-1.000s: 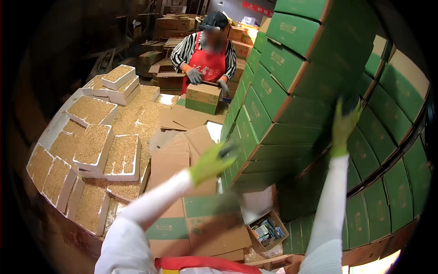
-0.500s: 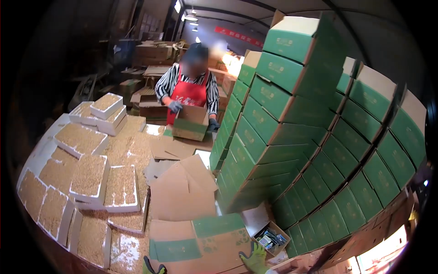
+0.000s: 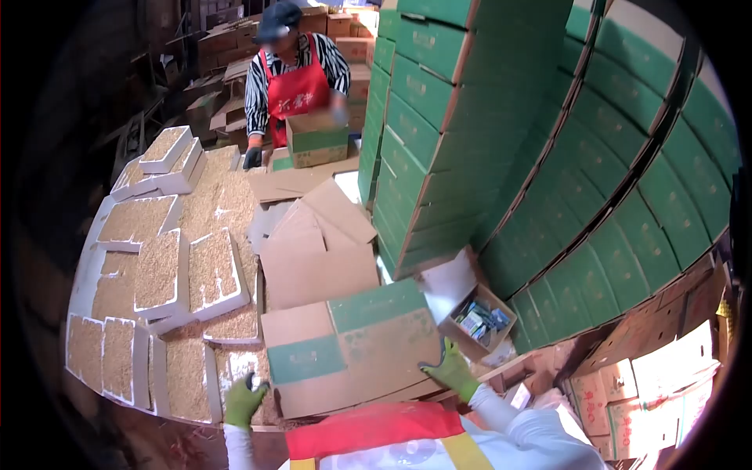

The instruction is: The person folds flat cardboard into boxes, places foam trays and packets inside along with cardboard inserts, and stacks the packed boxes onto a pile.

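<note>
A flattened green-and-brown cardboard box [image 3: 384, 345] lies in front of me on the table. My left hand [image 3: 244, 401], in a yellow-green glove with dark fingertips, is beside its lower left corner, thumb and fingers apart. At its right edge, my right hand [image 3: 454, 371], gloved alike, spreads thumb and fingers with nothing held between them. Whether the right fingertips touch the cardboard I cannot tell. More brown cardboard sheets [image 3: 321, 270] lie just beyond. Close to my right hand stands a small open carton [image 3: 482, 323] with several small packets inside.
White trays [image 3: 160, 270] filled with tan granules cover the table's left side, some stacked. Tall stacks of green boxes [image 3: 427, 110] rise on the right. Across the table, a person in a red apron [image 3: 300, 90] stands at an open green-and-brown box [image 3: 317, 142]. Cartons [image 3: 627, 399] stand lower right.
My view has tilted downward, bringing my apron and forearms into sight. Both hands stay open beside the flattened box. The other person's hand has moved from the open box down to the table.
</note>
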`<control>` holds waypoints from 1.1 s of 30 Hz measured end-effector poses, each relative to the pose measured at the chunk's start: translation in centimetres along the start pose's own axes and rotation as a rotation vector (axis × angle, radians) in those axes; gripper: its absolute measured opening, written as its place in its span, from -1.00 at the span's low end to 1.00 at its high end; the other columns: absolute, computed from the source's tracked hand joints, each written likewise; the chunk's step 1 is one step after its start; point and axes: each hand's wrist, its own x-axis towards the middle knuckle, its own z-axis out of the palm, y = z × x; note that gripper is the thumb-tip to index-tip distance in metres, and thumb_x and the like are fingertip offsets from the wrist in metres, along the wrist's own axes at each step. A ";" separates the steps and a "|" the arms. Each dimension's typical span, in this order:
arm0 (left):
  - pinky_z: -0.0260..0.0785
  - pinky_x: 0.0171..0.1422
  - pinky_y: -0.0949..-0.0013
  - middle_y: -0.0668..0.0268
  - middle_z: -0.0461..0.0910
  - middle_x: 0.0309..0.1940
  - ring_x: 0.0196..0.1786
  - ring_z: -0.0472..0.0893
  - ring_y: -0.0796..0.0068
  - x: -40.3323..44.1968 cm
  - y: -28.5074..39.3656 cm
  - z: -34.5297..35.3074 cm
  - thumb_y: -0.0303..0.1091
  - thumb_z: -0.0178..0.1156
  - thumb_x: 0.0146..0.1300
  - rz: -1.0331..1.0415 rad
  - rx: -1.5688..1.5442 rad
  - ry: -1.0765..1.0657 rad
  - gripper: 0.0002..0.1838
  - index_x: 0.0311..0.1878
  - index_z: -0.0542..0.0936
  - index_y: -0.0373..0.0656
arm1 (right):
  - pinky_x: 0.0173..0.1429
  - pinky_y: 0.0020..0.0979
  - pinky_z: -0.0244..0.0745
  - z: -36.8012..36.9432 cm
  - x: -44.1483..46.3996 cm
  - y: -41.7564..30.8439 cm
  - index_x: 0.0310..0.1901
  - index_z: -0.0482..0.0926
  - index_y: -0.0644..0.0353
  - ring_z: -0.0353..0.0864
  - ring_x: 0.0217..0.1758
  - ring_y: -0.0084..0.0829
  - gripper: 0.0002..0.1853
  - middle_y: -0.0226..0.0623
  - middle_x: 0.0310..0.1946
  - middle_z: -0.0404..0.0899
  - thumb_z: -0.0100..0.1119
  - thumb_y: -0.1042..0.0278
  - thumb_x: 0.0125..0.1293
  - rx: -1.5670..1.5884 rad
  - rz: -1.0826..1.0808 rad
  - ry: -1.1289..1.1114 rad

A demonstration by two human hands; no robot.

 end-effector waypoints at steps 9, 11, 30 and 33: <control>0.41 0.24 0.21 0.09 0.60 0.10 0.15 0.60 0.13 10.2 31.0 -19.4 -0.43 0.37 0.14 1.083 -0.309 0.535 -0.53 0.16 0.59 -0.20 | 0.17 -0.17 0.49 -2.4 12.4 -7.0 0.25 0.47 0.15 0.57 0.14 -0.05 -0.30 -0.05 0.11 0.58 0.42 -0.03 0.14 0.269 -0.519 0.204; 0.37 0.31 0.13 0.07 0.59 0.10 0.18 0.57 0.07 10.8 40.0 -24.1 -0.38 0.42 0.12 1.380 -0.246 0.764 -0.49 0.16 0.58 -0.21 | 0.22 -0.16 0.48 0.0 16.5 -7.8 0.27 0.47 0.14 0.56 0.17 -0.02 -0.32 -0.02 0.15 0.56 0.39 -0.01 0.16 0.341 -0.461 0.180; 0.33 0.38 0.30 -0.01 0.40 0.34 0.31 0.48 0.25 16.5 53.0 -28.0 -0.18 0.28 0.34 1.156 -0.634 0.664 -0.27 0.48 0.25 -0.24 | -0.02 -0.12 0.54 5.3 26.2 -10.7 0.01 0.53 0.17 0.71 -0.15 -0.12 -0.59 -0.09 -0.21 0.71 0.15 0.03 0.30 0.121 -0.167 0.551; 0.32 0.38 0.29 -0.02 0.40 0.34 0.32 0.47 0.25 14.3 46.8 -24.4 -0.17 0.28 0.34 1.022 -0.623 0.703 -0.27 0.48 0.25 -0.24 | -0.02 -0.13 0.55 5.5 27.1 -11.5 -0.03 0.55 0.15 0.70 -0.14 -0.08 -0.61 -0.12 -0.21 0.71 0.17 0.02 0.28 0.250 0.002 0.428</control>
